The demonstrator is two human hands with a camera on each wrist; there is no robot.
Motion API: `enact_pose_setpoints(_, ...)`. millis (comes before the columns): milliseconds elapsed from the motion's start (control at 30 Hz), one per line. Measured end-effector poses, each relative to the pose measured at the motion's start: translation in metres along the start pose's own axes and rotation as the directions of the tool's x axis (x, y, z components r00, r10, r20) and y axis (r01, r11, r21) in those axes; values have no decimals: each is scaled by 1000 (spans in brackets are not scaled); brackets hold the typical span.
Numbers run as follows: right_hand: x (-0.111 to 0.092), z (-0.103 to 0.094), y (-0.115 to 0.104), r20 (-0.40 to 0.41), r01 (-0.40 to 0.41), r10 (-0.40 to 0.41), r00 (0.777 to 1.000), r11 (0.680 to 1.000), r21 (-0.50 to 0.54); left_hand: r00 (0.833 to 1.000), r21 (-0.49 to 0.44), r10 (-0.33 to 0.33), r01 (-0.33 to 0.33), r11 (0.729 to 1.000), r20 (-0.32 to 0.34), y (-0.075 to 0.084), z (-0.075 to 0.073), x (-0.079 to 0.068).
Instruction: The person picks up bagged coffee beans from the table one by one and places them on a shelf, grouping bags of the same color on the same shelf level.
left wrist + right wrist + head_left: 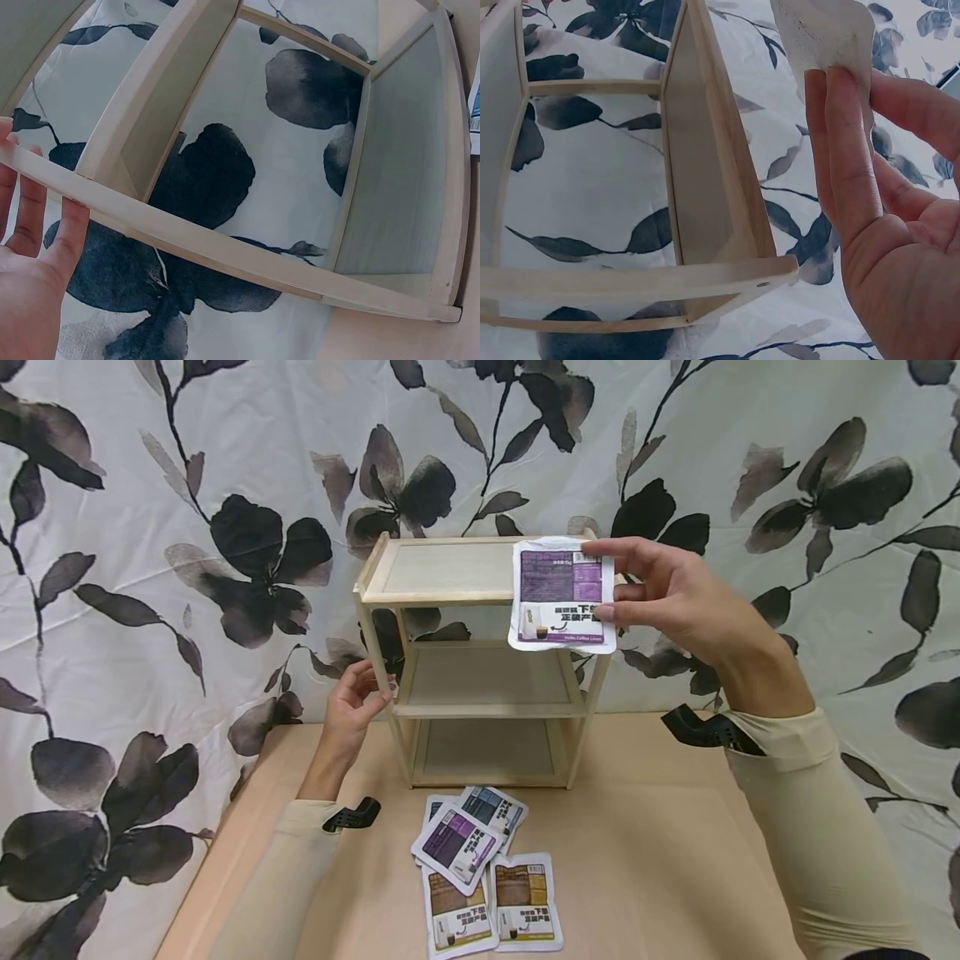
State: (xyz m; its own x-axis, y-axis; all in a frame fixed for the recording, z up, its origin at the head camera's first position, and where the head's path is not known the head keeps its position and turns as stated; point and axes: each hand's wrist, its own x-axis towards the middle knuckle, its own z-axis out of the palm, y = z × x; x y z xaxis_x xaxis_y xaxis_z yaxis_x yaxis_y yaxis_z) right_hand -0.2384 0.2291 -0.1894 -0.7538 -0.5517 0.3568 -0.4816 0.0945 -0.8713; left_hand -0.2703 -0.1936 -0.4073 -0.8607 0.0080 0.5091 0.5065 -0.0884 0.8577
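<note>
My right hand (675,597) pinches a purple-and-white coffee sachet (558,581) by its right edge, fingers on one side and thumb on the other. The sachet is held up, overlapping the top right of a small three-tier wooden shelf (491,710) in the head view. Only the sachet's pale side (829,34) shows in the right wrist view. My left hand (351,710) holds the shelf's left upright (202,251), fingers behind it and thumb over its edge. On the table in front of the shelf lies a loose pile of sachets, with another purple sachet (459,846) on top.
Two brown-and-white sachets (525,902) lie at the near side of the pile, and blue-grey sachets (495,810) stick out at its far side. The light wooden table (645,860) meets a flower-printed cloth (465,443) behind the shelf.
</note>
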Motion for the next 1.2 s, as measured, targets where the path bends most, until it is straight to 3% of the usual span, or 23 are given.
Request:
enact_pose_setpoints(133,10,-6,0,-16,17,-16,1000,1000,21,1000,-7,3,-3,1000,-4,-1,0,1)
enact_pose_setpoints(333,24,-16,-1,-35,10,-11,999,999,-32,1000,-3,-1,1,1000,0,-2,-1,2)
enact_pose_setpoints(533,36,-26,3,-13,-7,8,1000,1000,28,1000,3,3,-3,1000,7,-4,-2,2)
enact_pose_setpoints(933,56,-37,9,-7,-140,140,990,990,13,1000,19,-4,3,1000,14,-2,-7,-2)
enact_pose_setpoints(1200,59,-35,13,-78,-253,244,967,957,-140,1000,12,8,-9,1000,22,-1,-9,-5)
